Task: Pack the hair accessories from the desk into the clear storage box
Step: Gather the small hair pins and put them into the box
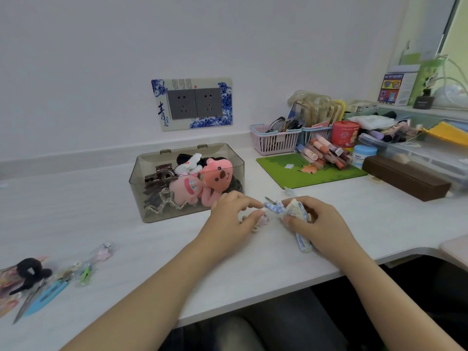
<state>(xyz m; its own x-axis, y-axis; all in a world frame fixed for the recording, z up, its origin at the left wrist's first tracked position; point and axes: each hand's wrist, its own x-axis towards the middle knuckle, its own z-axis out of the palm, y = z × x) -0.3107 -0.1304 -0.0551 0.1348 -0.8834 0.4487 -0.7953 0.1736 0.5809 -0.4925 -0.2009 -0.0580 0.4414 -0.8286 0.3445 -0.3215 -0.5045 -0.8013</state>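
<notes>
Hair accessories: blue-checked bow clip point(274, 207) gripped in right hand point(316, 221), left hand point(234, 216) fingers pinching its tip, above counter point(126, 239) just beside clear storage box point(186, 182). Best gather ribbons, lift over rim, drop inside without snagging.

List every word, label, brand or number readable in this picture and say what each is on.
"青": large blue brush character on the blue-and-white porcelain-pattern socket surround; the smaller characters beside it and the column text along its top are too blurred to read.
Red round tin: lettering near the rim, too small to read.
Blue-lidded white jar: label print unreadable.
Colourful printed carton on the shelf: print blurred.
Lip product tubes: nothing legible.
</notes>
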